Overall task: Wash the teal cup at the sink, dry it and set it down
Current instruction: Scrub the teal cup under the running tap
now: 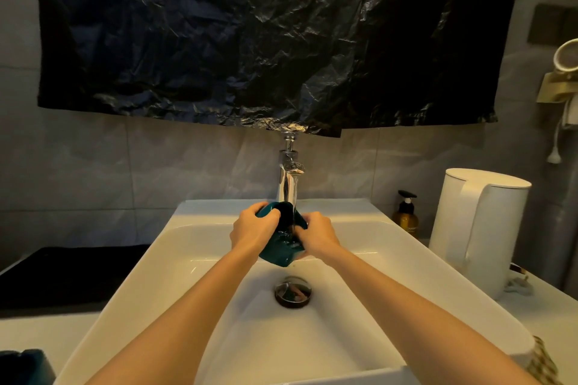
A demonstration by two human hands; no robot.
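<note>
Above the basin, a crinkled black plastic sheet (266,34) covers most of the grey tiled wall (93,166). Below it a white sink (206,209) sits in a pale surface (550,316) under dim, warm light. On the right of that surface stand a white kettle (478,228) and, beside it near the wall, an amber pump bottle (405,217); a dark mat (62,275) lies on the left. A chrome faucet (286,178) runs a thin stream down into the basin, above the round metal drain (293,292). Under that stream, over the middle of the basin, is the teal cup (280,251). It is tilted, its long axis running from the base, low and toward the person, up to the dark mouth facing the faucet. Its skin is glossy and wet. The left hand (253,231) curls its fingers round the cup's left rim, and the right hand (317,236) grips its right side.
</note>
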